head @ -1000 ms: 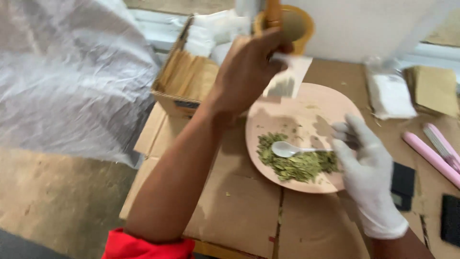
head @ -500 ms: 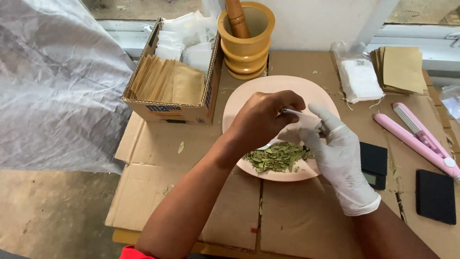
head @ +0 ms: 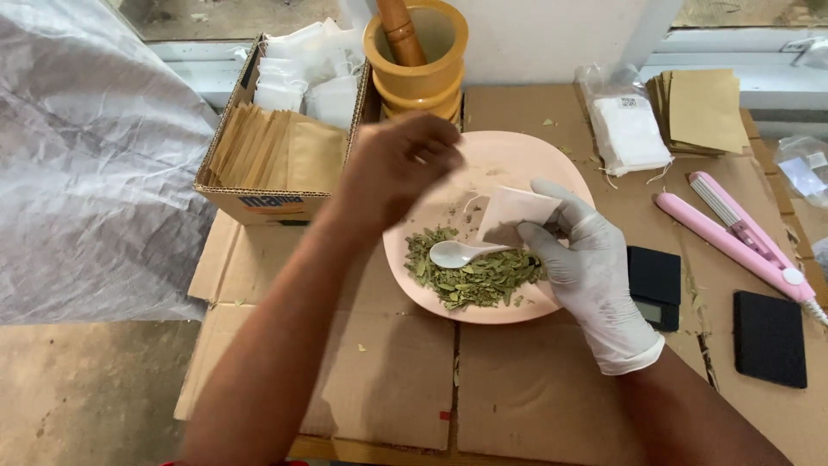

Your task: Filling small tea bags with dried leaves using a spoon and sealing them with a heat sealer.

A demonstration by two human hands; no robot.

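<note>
White sachet (head: 516,211) in gloved right hand (head: 586,259), above plate (head: 552,164).

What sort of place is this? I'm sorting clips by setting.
Likely a small home workshop for hand-packing dried herbs: a pink plate of dried leaves, a box of paper sachets, and a pink heat sealer on cardboard-covered tabletop.
</note>
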